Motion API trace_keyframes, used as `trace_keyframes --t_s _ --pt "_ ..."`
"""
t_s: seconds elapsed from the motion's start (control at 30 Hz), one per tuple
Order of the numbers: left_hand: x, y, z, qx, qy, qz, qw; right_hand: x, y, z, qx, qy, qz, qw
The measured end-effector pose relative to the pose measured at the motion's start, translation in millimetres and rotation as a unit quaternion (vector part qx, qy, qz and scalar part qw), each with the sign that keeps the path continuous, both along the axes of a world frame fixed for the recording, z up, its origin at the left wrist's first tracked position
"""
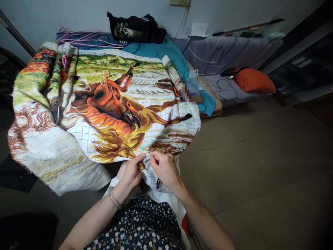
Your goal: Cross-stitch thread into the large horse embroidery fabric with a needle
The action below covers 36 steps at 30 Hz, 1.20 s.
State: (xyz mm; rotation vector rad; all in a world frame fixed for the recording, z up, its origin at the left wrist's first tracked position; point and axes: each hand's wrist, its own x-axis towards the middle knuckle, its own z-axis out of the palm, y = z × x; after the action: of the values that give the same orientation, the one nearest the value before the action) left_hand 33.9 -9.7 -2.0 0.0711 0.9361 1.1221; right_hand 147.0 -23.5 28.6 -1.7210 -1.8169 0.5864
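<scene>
A large cross-stitch cloth [82, 133] with orange and brown horses stitched on a gridded white ground spreads in front of me and over my lap. Its near edge is pinched between the thumb and fingers of my left hand [133, 172], which wears a bangle on the wrist. My right hand [165, 168] is closed just beside it, thumb and forefinger together at the cloth's surface. Whatever those fingertips hold is too small to make out. A loose bundle of pale thread [104, 79] lies on the upper part of the stitching.
Behind the cloth, pink hangers [85, 36] and a black printed bag [135, 29] lie on a blue cover. An orange bag [253, 80] rests on a patterned sofa [223, 53] to the right. Tiled floor [234, 166] extends along my right side.
</scene>
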Motion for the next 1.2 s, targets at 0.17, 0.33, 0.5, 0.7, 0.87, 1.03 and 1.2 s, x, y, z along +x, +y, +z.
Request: trace_keyframes --t_s 0.17,0.33,0.5,0.7,0.87,1.03,1.2 --pt "2.4 3.1 3.1 0.013 0.01 0.005 1.0 -6.5 -7.0 -17.1 -0.051 0.138 -0.037 0.988" --pt "4.0 6.9 3.1 0.0 0.011 0.006 1.0 -9.0 -7.8 -27.4 -0.062 0.186 -0.052 0.979" --pt "4.5 7.0 1.0 0.002 0.009 0.007 1.0 -9.8 -8.2 -29.5 -0.053 0.2 -0.054 0.977" --pt "5.4 7.1 0.3 0.004 0.019 0.013 1.0 -13.1 -8.7 -35.0 -0.062 0.237 -0.087 0.966" --pt "4.8 5.6 0.8 -0.002 0.015 0.011 1.0 -13.9 -7.4 -33.5 -0.09 0.272 -0.109 0.952" --pt "3.8 4.2 1.2 0.005 -0.01 0.0 1.0 -10.6 2.8 -22.4 -0.098 0.284 -0.109 0.948" --pt "2.1 4.1 -0.9 0.004 -0.032 -0.012 0.999 -4.2 16.3 -2.8 -0.114 0.212 -0.02 0.97"
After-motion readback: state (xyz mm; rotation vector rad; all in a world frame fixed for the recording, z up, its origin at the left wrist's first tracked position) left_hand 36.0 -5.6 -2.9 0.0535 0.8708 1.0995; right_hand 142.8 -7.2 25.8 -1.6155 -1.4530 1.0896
